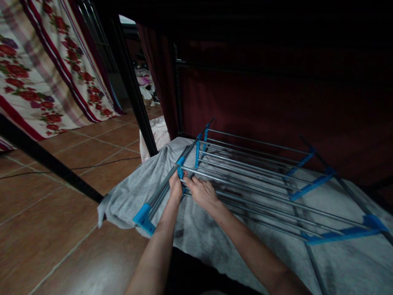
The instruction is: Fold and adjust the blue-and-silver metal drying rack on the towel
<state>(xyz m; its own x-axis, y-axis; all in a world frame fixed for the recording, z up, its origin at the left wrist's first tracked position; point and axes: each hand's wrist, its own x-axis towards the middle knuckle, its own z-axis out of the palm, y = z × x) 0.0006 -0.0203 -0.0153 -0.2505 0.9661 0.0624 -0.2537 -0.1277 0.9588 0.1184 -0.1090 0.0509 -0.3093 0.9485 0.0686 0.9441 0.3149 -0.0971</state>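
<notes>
A metal rack (245, 176) with grey tubes and blue plastic joints lies on a grey blanket (129, 196). My left hand (176, 185) is closed around a blue bracket (180, 167) on the rack's left side, where the rods meet the long side tube. Close beside it, my right hand (201, 190) has its fingers bent at the end of a rod, touching the same joint. Its fingertips are partly hidden, so what they pinch is unclear. A blue corner piece (144, 219) caps the near end of the side tube.
Black metal posts (135, 82) frame the blanket-covered surface. Dark red cloth (260, 106) hangs behind the rack. At the left, a flowered curtain (55, 69) hangs above the brown tiled floor (37, 237). A thin black cable (92, 166) crosses the tiles.
</notes>
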